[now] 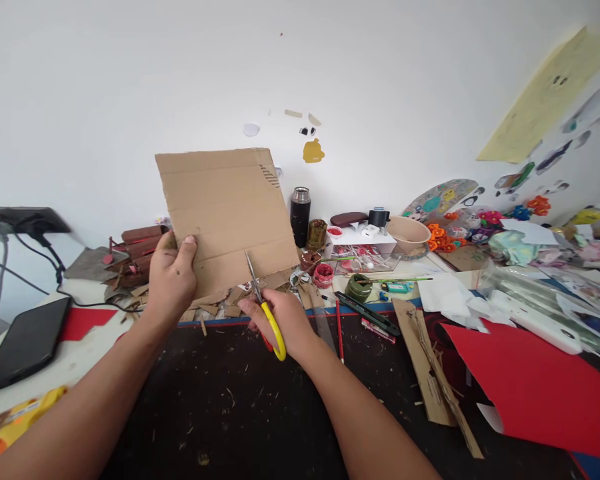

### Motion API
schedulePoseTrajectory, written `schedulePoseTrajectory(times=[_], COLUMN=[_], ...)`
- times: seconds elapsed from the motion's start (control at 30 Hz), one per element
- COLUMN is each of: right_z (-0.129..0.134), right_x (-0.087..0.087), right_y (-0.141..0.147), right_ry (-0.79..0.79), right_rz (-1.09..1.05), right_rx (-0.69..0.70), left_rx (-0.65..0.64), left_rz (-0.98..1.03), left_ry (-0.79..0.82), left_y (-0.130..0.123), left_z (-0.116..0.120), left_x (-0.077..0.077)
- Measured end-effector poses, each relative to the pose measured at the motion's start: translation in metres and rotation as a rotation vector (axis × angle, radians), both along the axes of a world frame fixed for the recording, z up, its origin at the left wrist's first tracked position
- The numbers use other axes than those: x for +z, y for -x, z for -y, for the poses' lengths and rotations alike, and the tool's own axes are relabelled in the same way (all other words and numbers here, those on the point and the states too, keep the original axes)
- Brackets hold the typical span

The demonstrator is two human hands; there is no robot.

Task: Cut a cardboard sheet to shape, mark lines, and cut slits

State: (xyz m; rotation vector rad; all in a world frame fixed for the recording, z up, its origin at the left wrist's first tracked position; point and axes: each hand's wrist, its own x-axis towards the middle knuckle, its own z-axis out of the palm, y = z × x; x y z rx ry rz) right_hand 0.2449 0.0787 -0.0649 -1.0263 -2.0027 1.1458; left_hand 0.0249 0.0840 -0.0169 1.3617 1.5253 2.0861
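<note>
A flat sheet of brown cardboard [225, 213] is held upright above the dark work mat [220, 400]. My left hand [173, 273] grips its lower left corner, thumb on the near face. In my right hand [285, 320] are scissors [274, 327] with yellow and red handles. Their blades point up and overlap the sheet's lower edge in view; whether they touch the cardboard cannot be made out. The sheet's upper right corner has a torn patch showing ridges.
Cardboard scraps [235, 300], a black thermos [301, 217], paint jars [359, 287] and a red pencil [339, 330] lie beyond the mat. Cardboard strips [425, 367] and red paper [535, 387] are at right. A phone [25, 343] and a glue gun [25, 420] are at left.
</note>
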Motion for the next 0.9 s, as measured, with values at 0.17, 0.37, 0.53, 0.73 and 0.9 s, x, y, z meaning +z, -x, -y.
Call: schedulePoseTrajectory(times=[0.17, 0.37, 0.53, 0.73, 0.9], right_z=[0.0006, 0.0012, -0.0017, -0.0004, 0.0023], right_x=[0.0028, 0.0054, 0.0026, 0.0036, 0.0082], right_y=[-0.0001, -0.0016, -0.002, -0.0019, -0.0028], right_ry=[0.005, -0.022, -0.032, -0.078, -0.105], right_rz=[-0.002, 0.018, 0.012, 0.024, 0.054], right_rx=[0.003, -0.011, 0.002, -0.001, 0.016], left_rx=[0.006, 0.062, 0.036, 0.024, 0.013], left_rz=[0.01, -0.081, -0.022, 0.005, 0.003], left_ry=[0.01, 0.03, 0.025, 0.025, 0.051], left_y=[-0.0012, -0.0008, 0.0011, 0.0032, 0.0001], left_z=[0.0013, 0.0052, 0.0023, 0.0, 0.0008], left_x=[0.0022, 0.0045, 0.0003, -0.0024, -0.0039])
